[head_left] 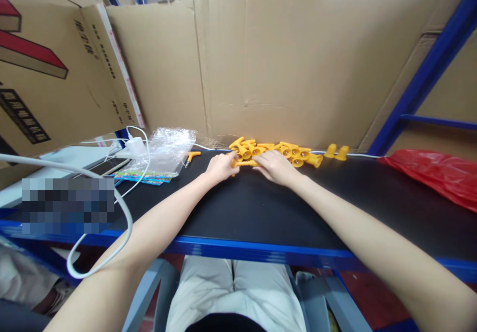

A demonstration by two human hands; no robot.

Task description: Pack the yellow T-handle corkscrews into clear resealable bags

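Note:
My left hand (220, 168) is closed around one end of a yellow twisted plastic piece (246, 163), which lies sideways just above the black tabletop. My right hand (275, 167), back upward, has its fingers bent at the other end of that piece; its fingertips are partly hidden. Right behind both hands is a heap of yellow bell-shaped parts (295, 152) and yellow T-shaped handles (238, 143). A single yellow T-handle with a metal coil, like a corkscrew (192, 155), lies to the left of my left hand.
Two yellow caps (336, 152) stand right of the heap. A red plastic bag (432, 175) lies far right. On the left are a clear plastic bag (164, 148), a white charger (136, 145) and a looping white cable (128, 217). Cardboard (261, 73) walls the back.

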